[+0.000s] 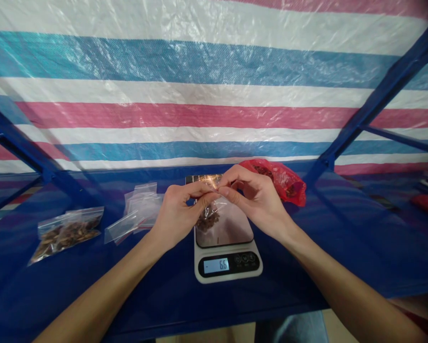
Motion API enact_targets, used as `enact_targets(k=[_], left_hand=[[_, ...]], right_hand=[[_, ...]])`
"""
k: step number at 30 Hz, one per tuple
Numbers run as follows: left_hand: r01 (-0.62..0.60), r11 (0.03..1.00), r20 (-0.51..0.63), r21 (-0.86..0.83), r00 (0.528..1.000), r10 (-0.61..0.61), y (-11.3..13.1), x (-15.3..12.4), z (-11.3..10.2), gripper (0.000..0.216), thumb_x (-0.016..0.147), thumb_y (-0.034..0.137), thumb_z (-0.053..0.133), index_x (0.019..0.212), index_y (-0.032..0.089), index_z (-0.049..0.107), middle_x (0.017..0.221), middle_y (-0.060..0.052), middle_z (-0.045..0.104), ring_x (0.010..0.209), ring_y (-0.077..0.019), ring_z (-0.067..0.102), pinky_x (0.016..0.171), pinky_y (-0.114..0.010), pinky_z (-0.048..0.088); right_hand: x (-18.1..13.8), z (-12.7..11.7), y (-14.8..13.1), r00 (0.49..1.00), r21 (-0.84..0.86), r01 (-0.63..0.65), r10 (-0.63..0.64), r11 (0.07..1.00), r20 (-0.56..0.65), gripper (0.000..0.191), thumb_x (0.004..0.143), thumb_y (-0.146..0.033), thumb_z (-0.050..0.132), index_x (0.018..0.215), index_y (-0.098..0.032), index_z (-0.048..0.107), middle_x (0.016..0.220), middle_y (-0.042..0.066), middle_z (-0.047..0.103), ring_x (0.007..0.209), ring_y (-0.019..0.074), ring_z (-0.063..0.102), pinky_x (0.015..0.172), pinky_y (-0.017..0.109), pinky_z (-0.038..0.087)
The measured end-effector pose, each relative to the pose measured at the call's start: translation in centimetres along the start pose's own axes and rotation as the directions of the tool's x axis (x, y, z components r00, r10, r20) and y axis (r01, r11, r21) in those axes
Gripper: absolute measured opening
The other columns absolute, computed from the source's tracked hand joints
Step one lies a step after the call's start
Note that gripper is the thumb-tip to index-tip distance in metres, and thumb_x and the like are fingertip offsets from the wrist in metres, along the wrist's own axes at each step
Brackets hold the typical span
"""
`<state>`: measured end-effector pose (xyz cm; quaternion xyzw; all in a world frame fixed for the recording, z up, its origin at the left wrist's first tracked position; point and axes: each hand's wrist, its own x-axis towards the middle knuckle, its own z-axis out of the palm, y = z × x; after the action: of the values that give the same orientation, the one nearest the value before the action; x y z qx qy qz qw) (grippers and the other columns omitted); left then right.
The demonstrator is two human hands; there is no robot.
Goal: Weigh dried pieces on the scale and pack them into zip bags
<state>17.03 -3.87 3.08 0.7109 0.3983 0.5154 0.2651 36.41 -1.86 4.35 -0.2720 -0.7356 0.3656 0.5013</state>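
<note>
Both hands pinch the top edge of a small clear zip bag (pixel 208 215) with brown dried pieces in its bottom. My left hand (pixel 180 209) is closed on the bag's left side, and my right hand (pixel 254 200) is closed on its right side, fingertips nearly meeting. Beneath them stands a white digital scale (pixel 229 272) whose display reads -6.6. The bag hangs over the scale's plate; I cannot tell whether it touches. Behind my right hand lies a red plastic bag (pixel 288 183) with dark dried pieces inside.
Several flat clear zip bags (pixel 142 207) lie left of the scale. Farther left is a zip bag filled with brown dried pieces (pixel 69 233). The blue shelf (pixel 156 305) has slanted blue posts (pixel 371 109) at both sides, with a striped plastic sheet (pixel 199 114) behind.
</note>
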Motion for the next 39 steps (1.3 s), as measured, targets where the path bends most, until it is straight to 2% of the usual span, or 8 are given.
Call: enact_targets(k=[5, 14, 23, 28, 31, 35, 37, 39], left_hand=[[-0.007, 0.999, -0.004, 0.032, 1.0, 0.007, 0.4, 0.1, -0.4, 0.017, 0.095, 0.034, 0.073, 0.087, 0.021, 0.08, 0.071, 0.001, 0.078, 0.061, -0.0147, 0.071, 0.063, -0.023, 0.056], [-0.227, 0.918, 0.037, 0.326, 0.973, 0.228, -1.0, 0.2, -1.5, 0.015, 0.096, 0.033, 0.072, 0.089, 0.023, 0.081, 0.078, -0.002, 0.08, 0.064, -0.0148, 0.068, 0.063, -0.024, 0.048], [-0.498, 0.746, 0.162, 0.442, 0.862, 0.48, -0.2, 0.6, -1.9, 0.016, 0.101, 0.026, 0.062, 0.094, 0.021, 0.076, 0.078, -0.001, 0.079, 0.062, -0.0135, 0.066, 0.064, -0.026, 0.047], [-0.536, 0.693, 0.213, 0.482, 0.839, 0.501, -0.5, 0.6, -2.0, 0.018, 0.101, 0.021, 0.06, 0.09, 0.02, 0.074, 0.074, -0.001, 0.076, 0.061, -0.0134, 0.064, 0.063, -0.028, 0.041], [-0.54, 0.699, 0.254, 0.468, 0.84, 0.479, -0.5, 0.6, -2.1, 0.021, 0.103, 0.023, 0.058, 0.088, 0.02, 0.073, 0.076, -0.001, 0.077, 0.065, -0.014, 0.065, 0.065, -0.03, 0.041], [-0.543, 0.754, 0.281, 0.371, 0.839, 0.466, 0.4, 0.8, -2.1, 0.023, 0.101, 0.021, 0.061, 0.083, 0.019, 0.074, 0.075, -0.001, 0.076, 0.067, -0.0137, 0.065, 0.066, -0.03, 0.042], [-0.478, 0.834, 0.222, 0.276, 0.876, 0.429, 0.9, 0.7, -2.1, 0.019, 0.1, 0.022, 0.064, 0.086, 0.018, 0.076, 0.076, -0.002, 0.076, 0.068, -0.0133, 0.066, 0.066, -0.028, 0.045], [-0.349, 0.922, 0.133, 0.166, 0.934, 0.33, 1.4, 0.6, -2.0, 0.017, 0.1, 0.026, 0.067, 0.089, 0.018, 0.078, 0.08, -0.002, 0.077, 0.071, -0.013, 0.068, 0.067, -0.025, 0.05]], right_hand=[[0.1, -0.3, -0.2, 0.999, -0.077, -0.05, 0.05, 0.996, 0.002, 0.012, 0.095, -0.032, 0.074, 0.092, -0.021, 0.076, 0.09, 0.003, 0.073, 0.082, 0.018, 0.064, 0.075, 0.034, 0.049], [-0.1, -0.4, -0.2, 0.995, -0.086, -0.017, 0.026, 0.996, 0.098, 0.008, 0.092, -0.028, 0.077, 0.098, -0.022, 0.076, 0.097, 0.003, 0.074, 0.088, 0.0189, 0.066, 0.079, 0.035, 0.051], [-0.1, 0.1, -0.1, 0.993, -0.03, 0.079, -0.076, 0.996, 0.089, 0.008, 0.092, -0.027, 0.078, 0.092, -0.022, 0.071, 0.093, 0.002, 0.069, 0.089, 0.0186, 0.065, 0.083, 0.036, 0.052], [-0.4, 0.4, -0.5, 0.983, -0.156, 0.178, -0.168, 0.972, 0.074, 0.008, 0.093, -0.018, 0.076, 0.09, -0.023, 0.07, 0.092, 0.002, 0.07, 0.089, 0.0192, 0.065, 0.081, 0.036, 0.051], [-0.8, 0.6, -0.5, 0.975, -0.274, 0.222, -0.209, 0.936, 0.076, 0.012, 0.096, -0.016, 0.071, 0.089, -0.023, 0.065, 0.091, 0.002, 0.067, 0.09, 0.0203, 0.062, 0.081, 0.037, 0.049], [-1.2, 0.8, -0.4, 0.961, -0.278, 0.277, -0.263, 0.92, 0.088, 0.013, 0.1, -0.017, 0.063, 0.091, -0.024, 0.058, 0.093, 0.003, 0.061, 0.093, 0.0207, 0.058, 0.083, 0.038, 0.047], [-1.1, 0.7, -0.5, 0.97, -0.226, 0.244, -0.242, 0.943, 0.038, 0.008, 0.101, -0.022, 0.065, 0.1, -0.025, 0.058, 0.101, 0.004, 0.061, 0.098, 0.0206, 0.058, 0.087, 0.038, 0.048], [-0.9, 0.5, -0.7, 0.986, -0.179, 0.158, -0.164, 0.971, -0.021, 0.021, 0.096, -0.029, 0.074, 0.111, -0.025, 0.059, 0.109, 0.005, 0.062, 0.101, 0.0208, 0.06, 0.089, 0.037, 0.049]])
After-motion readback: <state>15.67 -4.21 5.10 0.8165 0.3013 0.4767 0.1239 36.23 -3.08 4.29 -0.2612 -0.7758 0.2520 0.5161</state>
